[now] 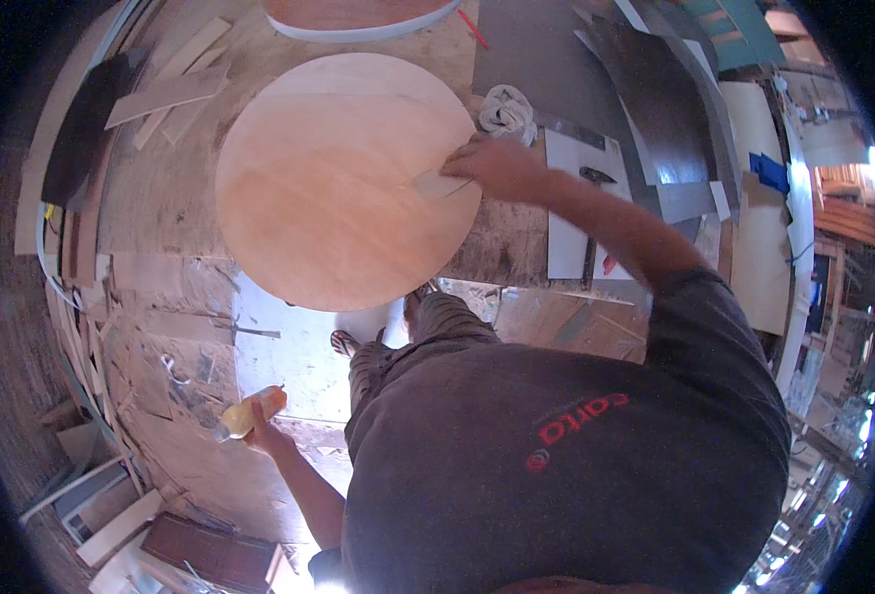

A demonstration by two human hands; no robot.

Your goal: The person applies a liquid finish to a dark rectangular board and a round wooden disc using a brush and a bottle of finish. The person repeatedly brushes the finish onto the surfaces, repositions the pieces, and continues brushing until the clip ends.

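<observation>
A large round wooden board (328,218) lies on the workbench in front of me, its surface pale along the far edge and more orange-brown elsewhere. On its right side, my right hand (500,168) is closed on a thin, pale flat scraper, (431,183) whose edge meets the board; motion blurs its outline a little. Away from the bench, low on the left, my left hand (262,430) wraps around a plastic squeeze bottle (231,422) with yellowish contents and an orange end. The bottle is tilted nearly sideways.
Beside the board's right edge sits a crumpled whitish rag (506,113). A hammer (596,176) rests across a white panel (564,238) farther right, near dark curved sheets (670,109). Wood strips (168,97) lie at left. A white-edged round piece (363,30) and a red pen (474,29) are at the far side.
</observation>
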